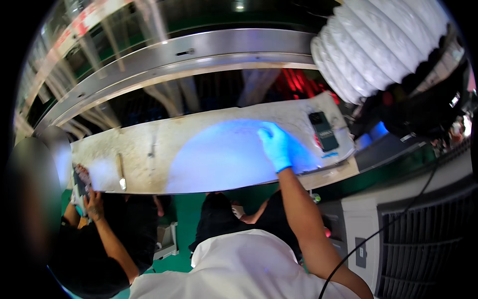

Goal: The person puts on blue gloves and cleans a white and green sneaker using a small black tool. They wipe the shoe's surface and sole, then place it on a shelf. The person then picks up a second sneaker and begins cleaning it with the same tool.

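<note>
My right hand (275, 145), in a glove that looks blue in the light, is over the right half of a long pale worktop (159, 149). Its fingers curl in towards the thumb; whatever they hold, if anything, is too small or hidden to make out. A bright blue patch of light (219, 154) covers the worktop around and left of the hand. Right of the hand lies a dark green phone-like device (323, 131), with a small blue item (329, 155) near its lower end. My left hand does not show.
At the far left a co-worker's hands (93, 203) hold a dark device. A brush-like tool with a wooden handle (120, 169) lies near them. Behind the worktop runs a metal rail (209, 47). A white ribbed duct (378, 45) hangs at upper right; a black cable (383, 226) crosses lower right.
</note>
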